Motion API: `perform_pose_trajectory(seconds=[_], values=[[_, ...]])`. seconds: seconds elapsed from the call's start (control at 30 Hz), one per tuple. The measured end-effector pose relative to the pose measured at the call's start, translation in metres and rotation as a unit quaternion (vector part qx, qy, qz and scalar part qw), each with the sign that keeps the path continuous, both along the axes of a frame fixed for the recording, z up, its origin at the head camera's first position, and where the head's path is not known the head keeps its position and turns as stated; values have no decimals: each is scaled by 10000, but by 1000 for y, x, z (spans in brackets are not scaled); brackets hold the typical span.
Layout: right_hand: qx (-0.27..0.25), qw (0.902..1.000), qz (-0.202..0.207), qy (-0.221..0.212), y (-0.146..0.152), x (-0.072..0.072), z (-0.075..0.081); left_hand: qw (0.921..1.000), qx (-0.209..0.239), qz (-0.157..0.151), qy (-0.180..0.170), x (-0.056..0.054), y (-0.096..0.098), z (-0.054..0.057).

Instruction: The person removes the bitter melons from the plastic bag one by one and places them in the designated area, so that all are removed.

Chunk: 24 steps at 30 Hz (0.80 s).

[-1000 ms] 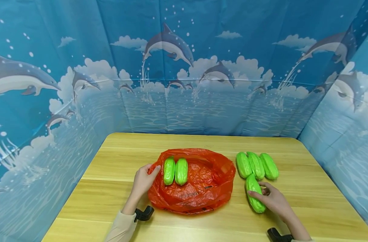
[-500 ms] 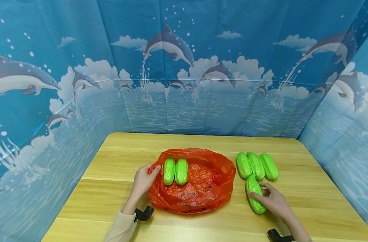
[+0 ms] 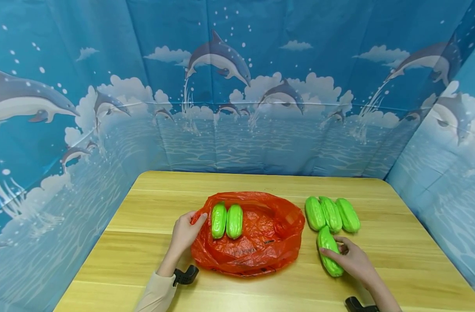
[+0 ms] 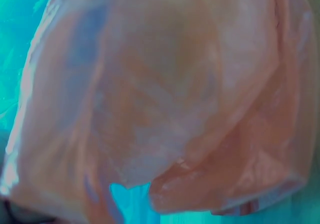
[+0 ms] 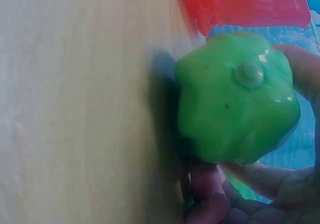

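My left hand (image 3: 185, 233) pinches the left rim of a red plastic bag (image 3: 257, 260), which lies spread with its mouth facing up. In the left wrist view the bag (image 4: 150, 94) fills most of the picture. Two long, glossy green ridged vegetables (image 3: 234, 222) lie side by side in its left part. To the right of the bag, my right hand (image 3: 350, 259) grips another green ridged vegetable (image 3: 329, 253), thumb on one side and fingers on the other. The right wrist view shows this vegetable (image 5: 240, 104) end-on with a stem nub, close over the tabletop.
Three more green vegetables (image 3: 331, 214) stand in a row behind the right hand, close to the held one's far end. The wooden table (image 3: 140, 242) has a curtain (image 3: 261, 147) with dolphins behind and beside it. A black wrist mount (image 3: 186, 275) sits on the left arm.
The held green vegetable has shifted very slightly toward me with the right hand. The left hand and the bag show no visible change.
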State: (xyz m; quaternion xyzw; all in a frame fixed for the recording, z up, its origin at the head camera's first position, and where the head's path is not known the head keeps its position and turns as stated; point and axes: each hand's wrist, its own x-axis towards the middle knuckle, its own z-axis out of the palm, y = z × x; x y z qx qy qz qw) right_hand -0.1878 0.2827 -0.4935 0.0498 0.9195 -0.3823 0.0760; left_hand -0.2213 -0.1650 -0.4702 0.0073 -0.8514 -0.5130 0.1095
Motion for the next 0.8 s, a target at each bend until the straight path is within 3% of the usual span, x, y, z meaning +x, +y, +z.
perform_pose_trajectory(seconds=[0.8], values=[[178,9996,45,-229,-2,0,1,10000,34,20,-24,1,0,3]])
